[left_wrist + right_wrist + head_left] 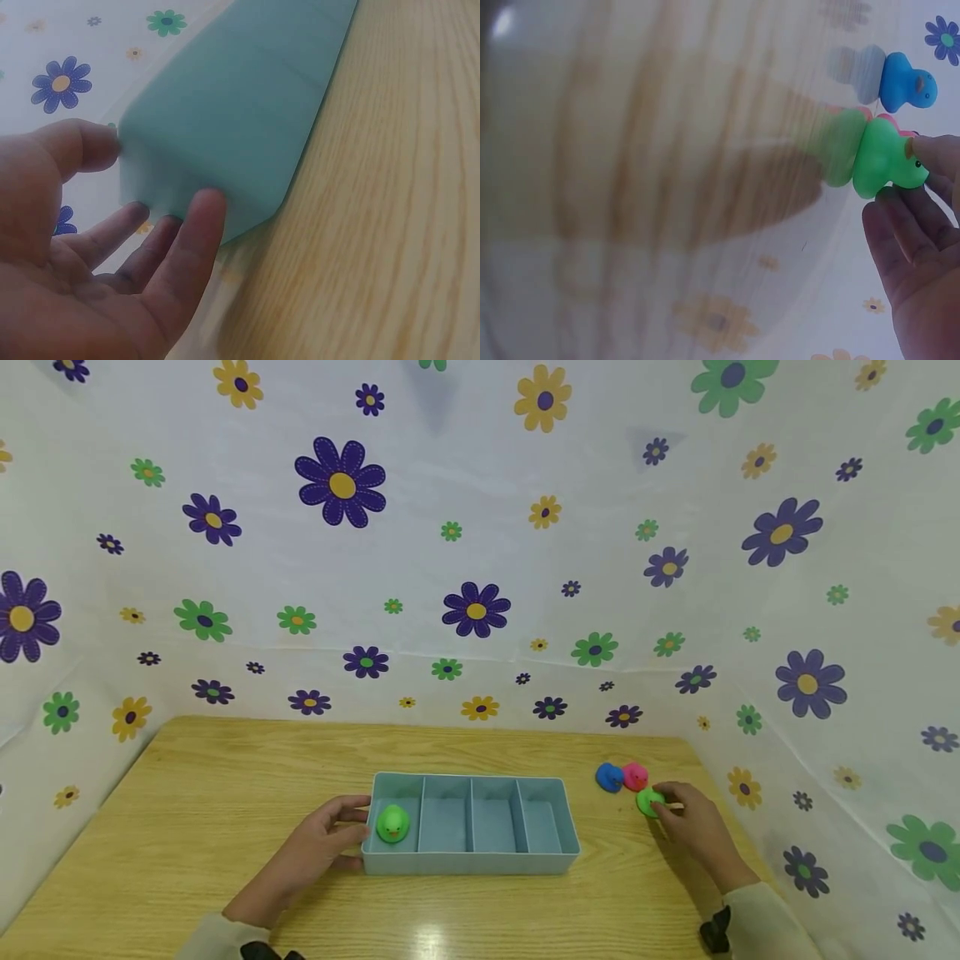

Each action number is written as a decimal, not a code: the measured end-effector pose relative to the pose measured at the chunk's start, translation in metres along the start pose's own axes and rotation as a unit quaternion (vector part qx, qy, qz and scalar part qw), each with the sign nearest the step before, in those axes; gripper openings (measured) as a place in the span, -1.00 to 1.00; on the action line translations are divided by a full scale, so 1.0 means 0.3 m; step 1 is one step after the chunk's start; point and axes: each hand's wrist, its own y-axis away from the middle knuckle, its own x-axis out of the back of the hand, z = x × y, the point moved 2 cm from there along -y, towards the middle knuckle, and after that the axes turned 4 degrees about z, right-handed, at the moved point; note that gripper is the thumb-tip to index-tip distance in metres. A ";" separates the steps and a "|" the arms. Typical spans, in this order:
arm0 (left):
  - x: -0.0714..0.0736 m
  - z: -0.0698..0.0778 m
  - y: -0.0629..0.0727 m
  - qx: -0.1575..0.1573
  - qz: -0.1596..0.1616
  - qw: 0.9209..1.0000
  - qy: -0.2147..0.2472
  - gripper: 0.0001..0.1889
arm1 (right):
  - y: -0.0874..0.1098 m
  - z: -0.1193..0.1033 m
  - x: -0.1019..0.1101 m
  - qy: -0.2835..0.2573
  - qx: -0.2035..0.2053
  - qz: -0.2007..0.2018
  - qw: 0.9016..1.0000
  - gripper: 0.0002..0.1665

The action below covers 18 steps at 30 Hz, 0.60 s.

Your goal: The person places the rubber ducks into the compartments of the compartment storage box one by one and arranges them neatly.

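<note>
My left hand (326,835) is at the left end of a blue-grey divided box (472,863), its fingertips (206,206) against the end wall in the left wrist view. A green rubber duck (392,823) sits in the leftmost compartment. On the right side of the table, my right hand (696,822) pinches a second green rubber duck (889,159) by the head between thumb and fingers. Just behind that duck are a pink rubber duck (635,776) and a blue rubber duck (907,82); in the right wrist view the pink one is mostly hidden by the green.
The wooden table (247,777) holds the box near its middle. White sheeting (420,568) with printed flowers rises behind the table and along both sides, close to the right forearm.
</note>
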 end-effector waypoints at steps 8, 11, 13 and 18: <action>0.001 0.005 -0.004 0.004 0.001 1.000 0.000 -0.40 | 0.009 -0.005 0.004 0.004 -0.009 0.000 1.000 -0.59; 0.002 0.006 -0.005 0.004 -0.003 1.000 -0.001 -0.40 | 0.011 -0.001 0.001 0.011 -0.004 0.008 1.000 -0.60; 0.003 0.007 -0.006 0.003 -0.003 1.000 0.000 -0.40 | 0.011 -0.001 -0.002 0.018 0.007 0.013 1.000 -0.62; 0.006 0.009 -0.008 0.004 -0.001 1.000 0.000 -0.41 | 0.015 -0.021 -0.008 0.044 0.038 0.020 0.998 -0.67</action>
